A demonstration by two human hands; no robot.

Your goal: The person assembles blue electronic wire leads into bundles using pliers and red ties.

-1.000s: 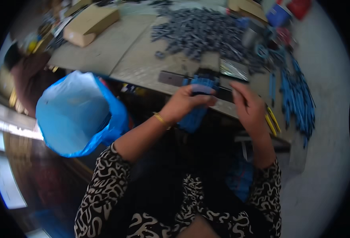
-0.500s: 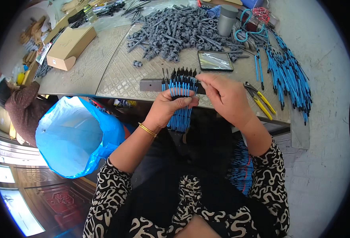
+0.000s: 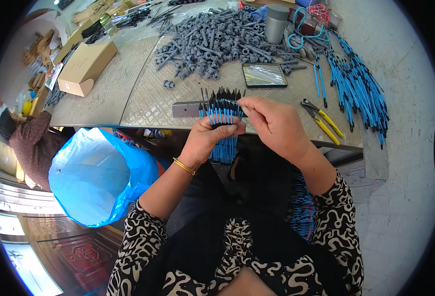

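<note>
Upright at the table's front edge is a bundle of thin blue rods with black ends [image 3: 223, 153]. My left hand [image 3: 205, 140] is wrapped round its middle, thumb across the front. At the bundle's upper right, just below the dark pointed tips, my right hand [image 3: 276, 123] has thumb and forefinger pinched together. A thin pale strand seems to cross the rods toward that pinch, but what the fingers hold is too small to make out. Behind the bundle, a dark grey bar [image 3: 184, 110] lies along the table edge.
Yellow-handled pliers [image 3: 322, 122] lie right of my right hand, near more blue rods [image 3: 358, 91]. Beyond are a black-rimmed tray [image 3: 264, 75], a grey tumbler [image 3: 275, 27] and heaped grey plastic fittings [image 3: 212, 42]. A blue bag [image 3: 141, 163] stands open at left; another person [image 3: 32, 143] sits beyond.
The whole view has shifted slightly. My right hand stays at the bundle's upper right, its fingertips slightly further left and lower. My left hand keeps its hold on the rods.
</note>
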